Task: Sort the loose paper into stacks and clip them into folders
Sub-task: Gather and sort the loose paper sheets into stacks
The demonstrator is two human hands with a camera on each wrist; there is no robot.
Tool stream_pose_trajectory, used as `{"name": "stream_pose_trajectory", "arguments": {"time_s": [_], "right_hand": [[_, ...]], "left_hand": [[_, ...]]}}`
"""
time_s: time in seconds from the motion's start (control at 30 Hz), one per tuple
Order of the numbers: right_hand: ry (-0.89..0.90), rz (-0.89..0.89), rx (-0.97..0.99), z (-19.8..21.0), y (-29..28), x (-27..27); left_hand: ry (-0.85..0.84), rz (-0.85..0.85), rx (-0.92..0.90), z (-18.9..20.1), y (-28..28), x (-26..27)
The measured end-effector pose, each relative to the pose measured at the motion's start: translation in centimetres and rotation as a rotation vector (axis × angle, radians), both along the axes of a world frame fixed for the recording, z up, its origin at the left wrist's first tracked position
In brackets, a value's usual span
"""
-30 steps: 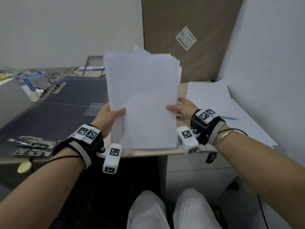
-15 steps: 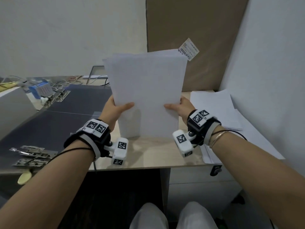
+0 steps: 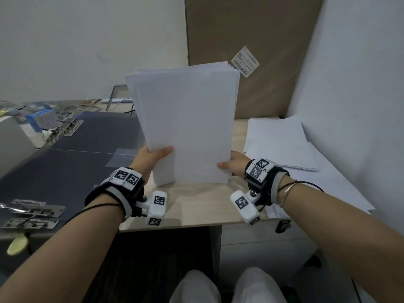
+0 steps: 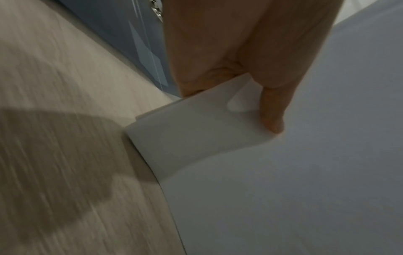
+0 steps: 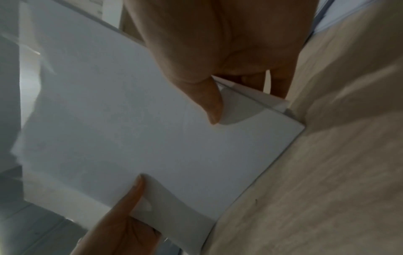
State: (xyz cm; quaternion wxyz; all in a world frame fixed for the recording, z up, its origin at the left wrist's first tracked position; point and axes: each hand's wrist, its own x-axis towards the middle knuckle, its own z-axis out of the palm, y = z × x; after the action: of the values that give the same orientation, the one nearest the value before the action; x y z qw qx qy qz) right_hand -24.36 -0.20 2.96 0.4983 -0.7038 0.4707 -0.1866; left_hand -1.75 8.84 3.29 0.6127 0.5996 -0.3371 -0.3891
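Note:
A stack of white paper [image 3: 188, 125] stands upright with its bottom edge on the light wooden desk [image 3: 196, 206]. My left hand [image 3: 153, 155] grips its lower left side, thumb in front. My right hand [image 3: 232, 164] grips the lower right side the same way. In the left wrist view the thumb [image 4: 272, 110] presses the front sheet of the paper stack [image 4: 283, 172]. In the right wrist view my right thumb [image 5: 209, 101] lies on the stack [image 5: 130, 129], and the left thumb [image 5: 130, 195] shows lower down. The top edges are slightly uneven.
More loose white sheets [image 3: 282, 143] lie at the right by the wall. Dark folders [image 3: 72, 158] lie open on the left. Metal clips [image 3: 32, 213] sit at the front left, more clips [image 3: 65, 126] and a blue box [image 3: 40, 118] at the back left. A brown board [image 3: 251, 51] leans behind.
The stack was lifted and set down again on its bottom edge, farther onto the desk. Its sheets are now more even than a second ago. Both hands kept their grip.

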Motion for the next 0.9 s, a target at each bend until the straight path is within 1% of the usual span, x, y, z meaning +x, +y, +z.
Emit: {"name": "stream_pose_trajectory", "arguments": {"time_s": [0.07, 0.17, 0.27, 0.4, 0.53, 0.6, 0.83, 0.9], "right_hand": [[0.006, -0.062, -0.066, 0.1, 0.1, -0.3], [-0.028, -0.179, -0.156, 0.9, 0.0, -1.3], [0.005, -0.230, -0.219, 1.6, -0.4, -3.3], [0.045, -0.319, -0.249, 1.7, -1.6, -7.2], [0.116, -0.390, -0.218, 1.4, -3.0, -11.5], [0.143, -0.429, -0.195, 1.2, -3.6, -13.4], [0.256, -0.521, -0.138, 0.7, -7.4, -18.3], [0.297, -0.532, -0.123, 0.7, -8.4, -19.0]], "left_hand": [[0.002, 0.039, -0.016, 0.1, -0.6, -0.6], [0.016, 0.048, -0.024, 0.6, -1.7, -1.9], [0.055, 0.001, 0.006, 1.0, -3.2, -3.4], [0.048, -0.213, 0.083, 1.0, -5.3, -6.0], [-0.027, -0.478, 0.165, 0.8, -7.1, -9.5], [-0.069, -0.554, 0.218, 0.5, -8.5, -11.1], [-0.231, -0.504, 0.344, -0.1, -15.0, -16.4], [-0.307, -0.504, 0.357, -0.6, -17.2, -17.3]]}}
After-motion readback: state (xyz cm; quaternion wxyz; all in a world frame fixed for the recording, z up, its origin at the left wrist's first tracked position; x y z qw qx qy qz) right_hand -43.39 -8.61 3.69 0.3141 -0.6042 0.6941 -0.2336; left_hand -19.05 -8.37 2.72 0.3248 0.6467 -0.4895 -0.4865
